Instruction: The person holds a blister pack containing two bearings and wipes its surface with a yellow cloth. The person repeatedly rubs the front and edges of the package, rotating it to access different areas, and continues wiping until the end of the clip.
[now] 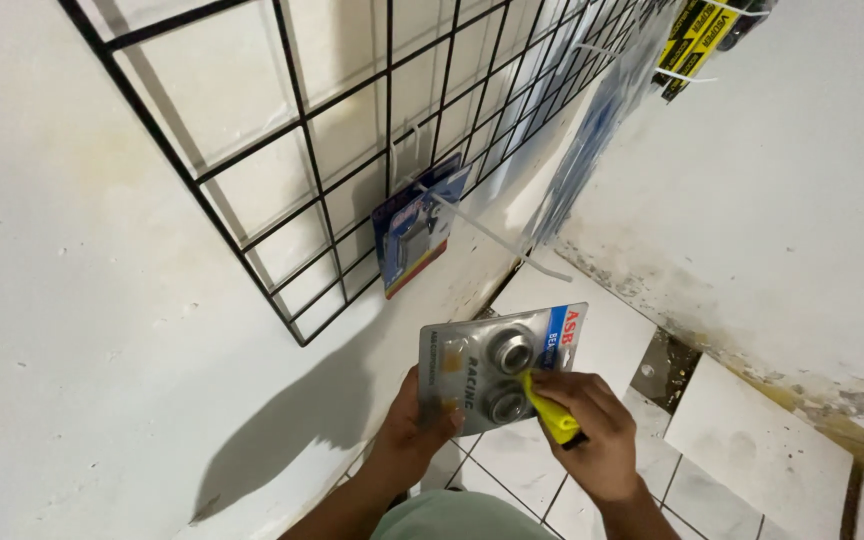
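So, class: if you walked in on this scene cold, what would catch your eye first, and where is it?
First, low in the middle, the silver blister pack with two round metal parts, held by the left hand while the right hand presses a yellow tool against it. Above, a black wire grid leans across the white wall, with a blue packet hanging from a hook.
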